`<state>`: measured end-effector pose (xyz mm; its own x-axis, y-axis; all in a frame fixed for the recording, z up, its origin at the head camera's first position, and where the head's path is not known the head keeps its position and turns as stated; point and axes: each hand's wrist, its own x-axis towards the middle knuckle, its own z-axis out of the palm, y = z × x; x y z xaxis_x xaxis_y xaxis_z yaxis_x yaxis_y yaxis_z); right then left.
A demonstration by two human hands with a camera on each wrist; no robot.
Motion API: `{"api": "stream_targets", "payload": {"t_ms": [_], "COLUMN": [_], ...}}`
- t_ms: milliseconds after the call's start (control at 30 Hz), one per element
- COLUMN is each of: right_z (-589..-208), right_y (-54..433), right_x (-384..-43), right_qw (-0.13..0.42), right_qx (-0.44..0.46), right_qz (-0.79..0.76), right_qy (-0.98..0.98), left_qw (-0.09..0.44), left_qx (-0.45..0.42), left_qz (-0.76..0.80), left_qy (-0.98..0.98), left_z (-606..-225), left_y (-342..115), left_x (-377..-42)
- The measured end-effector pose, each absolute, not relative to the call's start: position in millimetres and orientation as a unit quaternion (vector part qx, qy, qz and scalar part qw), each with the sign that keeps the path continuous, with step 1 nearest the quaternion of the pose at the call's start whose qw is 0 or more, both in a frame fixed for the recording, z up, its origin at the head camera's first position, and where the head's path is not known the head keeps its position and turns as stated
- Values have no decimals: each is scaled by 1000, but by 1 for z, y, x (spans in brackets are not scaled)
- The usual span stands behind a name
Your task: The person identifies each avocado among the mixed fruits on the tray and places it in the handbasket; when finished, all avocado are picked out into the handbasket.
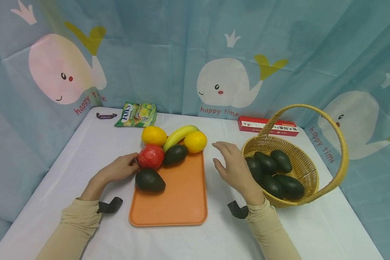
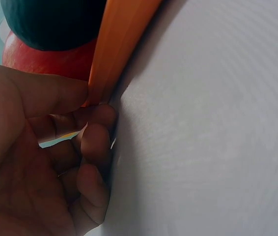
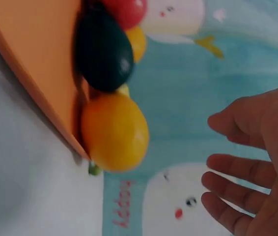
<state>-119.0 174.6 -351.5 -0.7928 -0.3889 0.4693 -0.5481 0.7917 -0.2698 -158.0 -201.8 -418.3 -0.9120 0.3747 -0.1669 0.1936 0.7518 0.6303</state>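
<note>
My left hand (image 1: 119,169) pinches the left edge of an orange tray (image 1: 178,204); the left wrist view shows the thumb against the tray's rim (image 2: 117,46) and fingers curled at its underside. A red pomegranate (image 1: 151,157) and an avocado (image 1: 150,180) sit on the tray near that hand. Further back are a second avocado (image 1: 175,155), a banana (image 1: 178,135) and two yellow-orange fruits, one left (image 1: 154,136) and one right (image 1: 195,142). Over the table between tray and basket hovers my right hand (image 1: 234,169), its fingers spread and holding nothing.
A wicker basket (image 1: 307,162) with a tall handle holds several avocados (image 1: 290,187) on the right. Behind it lies a red box (image 1: 268,126). At the back left are a green snack bag (image 1: 136,115) and a small purple wrapped candy (image 1: 106,116). A whale-print curtain (image 1: 169,65) hangs behind.
</note>
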Motion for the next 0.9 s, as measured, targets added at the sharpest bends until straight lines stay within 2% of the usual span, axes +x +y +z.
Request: {"api": "stream_targets", "payload": {"t_ms": [133,500,733,900], "right_z": [-356,-362,-377,-386], "right_y": [153,101,82,78], "right_x": [-129,-148,-151,-152], "right_qw": [192,172,126,118], "right_qx": [315,412,445,450], "right_qz": [183,115,51,39], "right_qy": [-911,-887,-885,-884], "left_qw": [140,141,140,142], "left_qx": [157,154,156,153], "left_qz": [314,312,309,310], "left_qy": [926,927,928,928], "left_z": [-419,-418,-419,-420], "left_y": [-203,-204,-203,-203], "left_x": [-159,-158,-158,-159]}}
